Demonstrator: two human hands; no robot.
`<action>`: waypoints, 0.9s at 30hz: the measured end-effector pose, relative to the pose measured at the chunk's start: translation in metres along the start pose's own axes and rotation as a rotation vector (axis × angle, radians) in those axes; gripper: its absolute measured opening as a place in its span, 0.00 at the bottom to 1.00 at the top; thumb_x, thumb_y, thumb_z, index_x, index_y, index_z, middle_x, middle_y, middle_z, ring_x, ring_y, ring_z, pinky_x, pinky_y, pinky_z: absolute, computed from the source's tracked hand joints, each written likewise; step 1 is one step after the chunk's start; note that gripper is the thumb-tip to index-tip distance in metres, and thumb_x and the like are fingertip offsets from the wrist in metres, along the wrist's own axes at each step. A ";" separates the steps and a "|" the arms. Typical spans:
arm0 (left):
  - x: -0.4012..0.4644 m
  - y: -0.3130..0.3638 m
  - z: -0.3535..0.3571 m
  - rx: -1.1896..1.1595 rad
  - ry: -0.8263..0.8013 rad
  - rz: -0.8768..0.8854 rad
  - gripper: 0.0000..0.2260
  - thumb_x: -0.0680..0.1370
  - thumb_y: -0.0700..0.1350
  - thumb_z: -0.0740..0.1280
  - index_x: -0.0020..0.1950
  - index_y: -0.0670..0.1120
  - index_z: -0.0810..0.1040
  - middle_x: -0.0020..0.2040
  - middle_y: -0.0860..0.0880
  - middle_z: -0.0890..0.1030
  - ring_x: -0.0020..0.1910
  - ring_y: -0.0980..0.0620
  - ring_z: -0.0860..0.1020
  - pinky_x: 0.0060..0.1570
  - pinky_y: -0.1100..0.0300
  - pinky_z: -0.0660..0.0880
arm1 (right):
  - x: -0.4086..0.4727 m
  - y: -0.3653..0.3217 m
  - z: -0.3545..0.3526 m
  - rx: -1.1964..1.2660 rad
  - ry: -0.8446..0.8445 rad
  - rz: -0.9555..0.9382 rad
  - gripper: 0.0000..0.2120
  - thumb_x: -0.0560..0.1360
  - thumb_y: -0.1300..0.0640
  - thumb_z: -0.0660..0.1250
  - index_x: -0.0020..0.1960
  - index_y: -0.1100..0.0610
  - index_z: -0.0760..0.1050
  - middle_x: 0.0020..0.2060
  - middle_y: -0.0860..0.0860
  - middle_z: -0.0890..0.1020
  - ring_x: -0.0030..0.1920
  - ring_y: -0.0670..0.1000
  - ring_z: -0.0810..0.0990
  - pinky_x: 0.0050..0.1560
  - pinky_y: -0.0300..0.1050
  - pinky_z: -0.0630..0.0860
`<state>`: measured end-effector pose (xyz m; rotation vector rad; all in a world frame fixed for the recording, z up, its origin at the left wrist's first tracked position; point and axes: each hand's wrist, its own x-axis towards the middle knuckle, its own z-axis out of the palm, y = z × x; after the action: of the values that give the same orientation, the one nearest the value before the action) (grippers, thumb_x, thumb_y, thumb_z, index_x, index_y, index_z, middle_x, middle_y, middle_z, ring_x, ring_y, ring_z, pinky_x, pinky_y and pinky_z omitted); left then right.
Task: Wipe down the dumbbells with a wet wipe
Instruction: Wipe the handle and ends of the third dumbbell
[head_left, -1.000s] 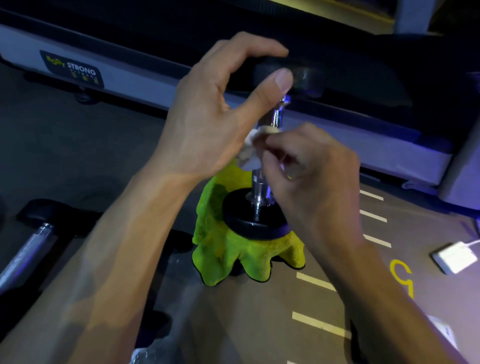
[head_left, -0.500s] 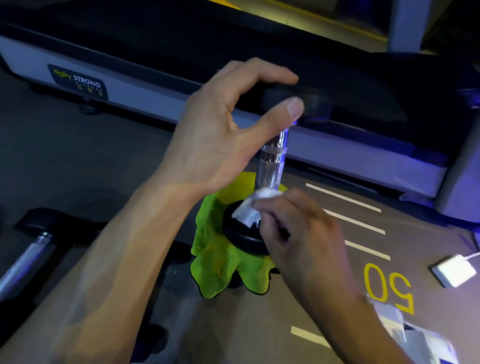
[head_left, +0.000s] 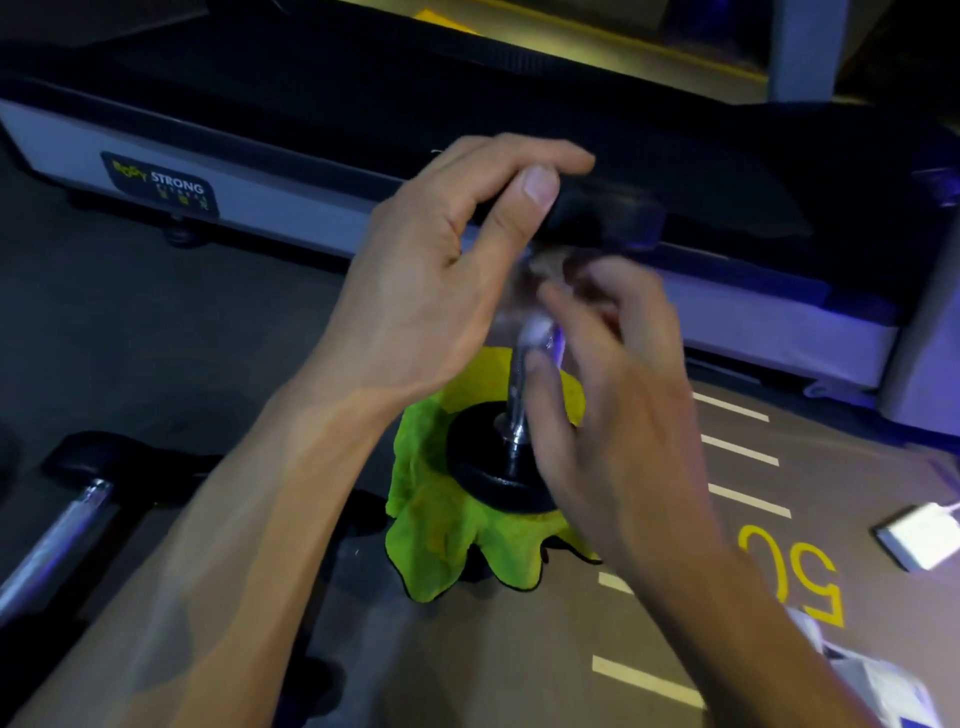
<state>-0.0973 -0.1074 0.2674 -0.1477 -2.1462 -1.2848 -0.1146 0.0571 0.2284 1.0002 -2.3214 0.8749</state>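
Note:
A dumbbell (head_left: 511, 415) stands on end, its lower black head on a green cloth (head_left: 441, 530) on the floor. My left hand (head_left: 447, 280) grips the upper black head (head_left: 608, 213) between thumb and fingers and steadies it. My right hand (head_left: 608, 395), blurred by motion, pinches a white wet wipe (head_left: 537, 327) around the upper part of the chrome handle. Much of the wipe and the handle's top are hidden by my fingers.
A treadmill base (head_left: 291, 208) with a logo label runs across the back. A second dumbbell (head_left: 62, 525) lies on the floor at the left. A white adapter (head_left: 919, 535) with a cable lies at the right; a wipe packet (head_left: 872, 680) sits bottom right. Floor markings read 50.
My right hand slid the wipe down the handle to the lower head, then back up to the upper part. My left hand kept its hold on the top head.

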 end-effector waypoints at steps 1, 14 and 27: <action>0.001 0.000 0.000 0.004 -0.004 0.002 0.10 0.88 0.48 0.59 0.65 0.57 0.78 0.62 0.55 0.81 0.64 0.59 0.79 0.65 0.60 0.74 | 0.005 0.000 0.000 0.004 0.004 0.005 0.18 0.79 0.62 0.67 0.69 0.62 0.77 0.66 0.56 0.73 0.65 0.55 0.74 0.68 0.43 0.72; 0.012 -0.004 0.003 0.001 0.014 -0.019 0.10 0.88 0.50 0.60 0.64 0.59 0.79 0.60 0.59 0.81 0.62 0.62 0.79 0.64 0.62 0.73 | -0.008 0.002 0.004 0.069 -0.062 0.036 0.25 0.78 0.63 0.68 0.74 0.60 0.72 0.72 0.53 0.69 0.70 0.53 0.73 0.67 0.49 0.74; 0.009 0.002 0.011 -0.013 0.025 0.007 0.10 0.88 0.49 0.61 0.63 0.57 0.80 0.61 0.57 0.82 0.63 0.59 0.80 0.65 0.59 0.74 | -0.002 0.007 0.006 -0.003 0.053 -0.077 0.27 0.75 0.67 0.68 0.74 0.65 0.71 0.73 0.58 0.71 0.75 0.56 0.70 0.74 0.52 0.70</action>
<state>-0.1090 -0.0994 0.2704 -0.1440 -2.1153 -1.2905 -0.1194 0.0576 0.2200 1.0454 -2.2242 0.8561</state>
